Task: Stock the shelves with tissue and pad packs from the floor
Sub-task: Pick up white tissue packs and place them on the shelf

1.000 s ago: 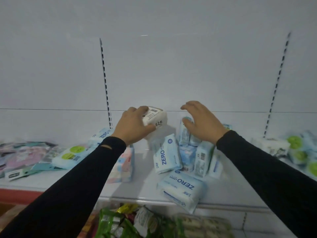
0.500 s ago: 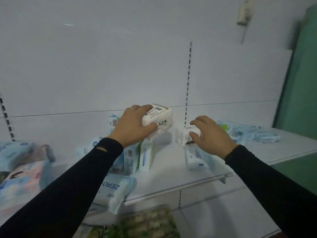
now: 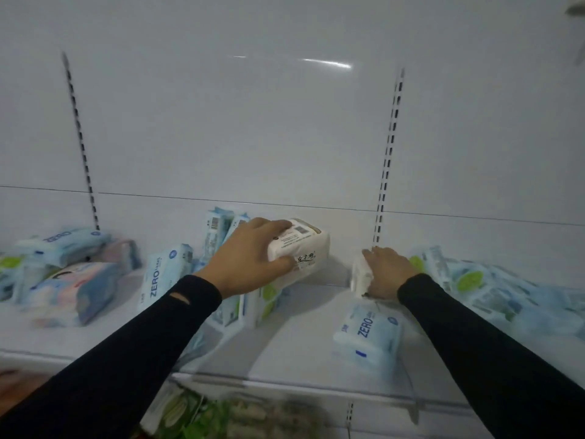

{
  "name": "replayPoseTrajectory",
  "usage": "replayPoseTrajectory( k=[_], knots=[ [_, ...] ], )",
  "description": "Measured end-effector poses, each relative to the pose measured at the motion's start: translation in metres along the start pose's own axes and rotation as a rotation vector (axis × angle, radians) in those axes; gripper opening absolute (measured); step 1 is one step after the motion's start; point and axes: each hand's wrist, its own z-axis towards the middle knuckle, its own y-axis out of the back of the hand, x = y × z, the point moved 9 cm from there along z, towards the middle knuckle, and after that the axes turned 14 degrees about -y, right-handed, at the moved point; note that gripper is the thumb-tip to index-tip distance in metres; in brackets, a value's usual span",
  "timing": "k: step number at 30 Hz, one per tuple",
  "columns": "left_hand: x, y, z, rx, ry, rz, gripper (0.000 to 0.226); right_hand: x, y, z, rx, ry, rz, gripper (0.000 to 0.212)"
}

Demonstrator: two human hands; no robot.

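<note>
We see the left hand [image 3: 253, 258] grasping a white tissue pack [image 3: 300, 250], fingers over its top and thumb on the front face, held tilted just above the shelf [image 3: 294, 350] near the back panel [image 3: 285, 122]. The right hand [image 3: 387, 274] grips a smaller white pack [image 3: 359, 277], standing it on the shelf, fingers curled over its top. A blue ZERO pack [image 3: 367, 335] lies just in front of that hand. More blue ZERO packs [image 3: 163, 274] stand left of centre, a pink-and-blue pack [image 3: 72, 289] lies far left, green-dotted packs [image 3: 493, 289] are piled at right. Black sleeves [image 3: 474, 343] cover both arms.
</note>
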Motion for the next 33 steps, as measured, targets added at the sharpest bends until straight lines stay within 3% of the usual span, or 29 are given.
replayPoseTrajectory(
  k=[5,9,15,19,24,33],
  knots=[
    [0.002,0.024,-0.029,-0.008,0.129,0.071,0.07,0.006,-0.013,0.017,-0.11,-0.045,-0.175,0.059],
    [-0.001,0.05,-0.054,-0.06,0.179,0.103,0.076,0.012,0.005,0.012,-0.2,-0.004,-0.162,0.057],
    [-0.006,0.105,-0.108,-0.133,0.228,0.168,0.075,0.065,0.118,-0.046,-0.519,0.181,0.312,0.072],
    [-0.01,0.161,-0.176,-0.198,0.271,0.2,0.074,0.147,0.173,-0.128,-0.577,0.444,0.549,0.084],
    [-0.013,0.239,-0.32,-0.189,0.449,0.287,0.07,0.278,0.187,-0.255,-0.425,0.733,0.689,0.089],
    [-0.044,0.326,-0.643,-0.239,0.968,0.275,0.067,0.524,0.122,-0.497,-0.086,1.21,0.603,0.093]
  ],
)
